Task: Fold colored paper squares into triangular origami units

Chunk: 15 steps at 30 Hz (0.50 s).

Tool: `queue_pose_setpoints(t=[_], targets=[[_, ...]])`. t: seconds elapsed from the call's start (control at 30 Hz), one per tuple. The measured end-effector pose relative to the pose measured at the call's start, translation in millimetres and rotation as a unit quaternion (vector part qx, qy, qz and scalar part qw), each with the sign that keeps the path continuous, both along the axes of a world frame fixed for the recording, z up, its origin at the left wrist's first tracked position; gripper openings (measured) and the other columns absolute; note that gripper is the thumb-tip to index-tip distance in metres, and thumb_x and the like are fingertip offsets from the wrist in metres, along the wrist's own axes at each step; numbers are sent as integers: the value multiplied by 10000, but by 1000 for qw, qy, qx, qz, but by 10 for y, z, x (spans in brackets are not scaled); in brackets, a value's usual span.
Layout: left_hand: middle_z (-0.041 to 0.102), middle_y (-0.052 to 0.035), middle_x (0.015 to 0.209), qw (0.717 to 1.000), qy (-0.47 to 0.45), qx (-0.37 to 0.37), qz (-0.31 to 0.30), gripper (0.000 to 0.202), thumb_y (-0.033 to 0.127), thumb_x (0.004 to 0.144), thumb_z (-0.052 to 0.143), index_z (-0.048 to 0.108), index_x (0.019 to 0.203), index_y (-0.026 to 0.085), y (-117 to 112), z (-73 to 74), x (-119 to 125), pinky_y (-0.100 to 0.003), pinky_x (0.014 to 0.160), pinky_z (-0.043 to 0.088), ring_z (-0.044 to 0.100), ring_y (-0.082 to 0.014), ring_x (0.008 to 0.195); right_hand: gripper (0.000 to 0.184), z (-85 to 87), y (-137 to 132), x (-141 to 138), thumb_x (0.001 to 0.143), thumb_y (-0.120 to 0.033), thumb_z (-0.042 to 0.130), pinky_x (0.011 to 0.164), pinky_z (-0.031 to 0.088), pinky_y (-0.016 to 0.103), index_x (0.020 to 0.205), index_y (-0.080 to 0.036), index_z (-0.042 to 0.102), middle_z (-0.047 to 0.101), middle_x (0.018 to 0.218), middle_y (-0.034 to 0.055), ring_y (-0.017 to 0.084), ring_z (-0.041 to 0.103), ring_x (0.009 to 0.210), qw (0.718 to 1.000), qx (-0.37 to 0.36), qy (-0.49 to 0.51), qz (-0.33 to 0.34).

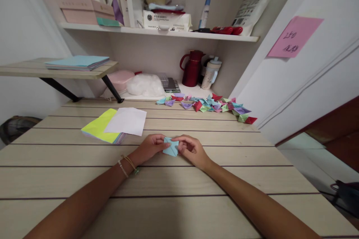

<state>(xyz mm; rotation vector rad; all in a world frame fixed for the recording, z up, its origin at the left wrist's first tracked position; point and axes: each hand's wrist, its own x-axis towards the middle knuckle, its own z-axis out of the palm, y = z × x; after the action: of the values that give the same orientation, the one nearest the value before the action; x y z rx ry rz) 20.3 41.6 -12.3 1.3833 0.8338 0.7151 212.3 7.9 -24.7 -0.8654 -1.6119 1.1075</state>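
A small folded piece of light blue origami paper [171, 148] is held between both hands just above the slatted table [179, 183]. My left hand [151, 147] is closed on its left side, with the thumb lying on the front face. At the right edge, my right hand [193, 151] grips the same paper, index finger along the top and thumb below. Crease lines cross the paper's face. Bracelets circle my left wrist. Behind the hands, toward the back right, lies a cluster of small folded paper boats [210, 104] in several colours.
Left of my hands is a stack of coloured paper [99, 125], yellow on top, with a white sheet [126, 121] overlapping it. A small raised shelf [22, 68] bears more blue paper [77, 61]. A red jug [192, 69] and a tumbler [211, 74] stand at the back.
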Motion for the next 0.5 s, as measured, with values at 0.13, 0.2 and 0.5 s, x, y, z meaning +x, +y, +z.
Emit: queue_pose_setpoints(t=[0.13, 0.2, 0.5], targets=[[614, 2, 631, 1000, -12, -5, 3, 248, 350, 689, 663, 628, 773, 119, -12, 25, 0, -178, 501, 376, 521, -90, 546, 288, -24, 6, -8, 739, -340, 623, 559, 421, 236, 966, -166, 649, 543, 633, 3, 108, 496, 578, 998, -52, 45, 4], [618, 3, 641, 1000, -20, -16, 6, 251, 362, 695, 656, 625, 766, 122, -19, 34, 3, -185, 513, 404, 546, -100, 562, 315, -23, 2, -13, 719, -343, 647, 581, 433, 243, 977, -163, 643, 567, 659, 11, 111, 516, 595, 996, -72, 58, 16], [656, -21, 643, 1000, -10, -13, 5, 363, 374, 685, 665, 563, 927, 123, -18, 16, -7, -227, 512, 463, 616, -147, 568, 262, -15, -10, -29, 672, -298, 704, 612, 452, 241, 886, -157, 652, 598, 652, 1, 101, 555, 598, 991, -107, 75, 41]])
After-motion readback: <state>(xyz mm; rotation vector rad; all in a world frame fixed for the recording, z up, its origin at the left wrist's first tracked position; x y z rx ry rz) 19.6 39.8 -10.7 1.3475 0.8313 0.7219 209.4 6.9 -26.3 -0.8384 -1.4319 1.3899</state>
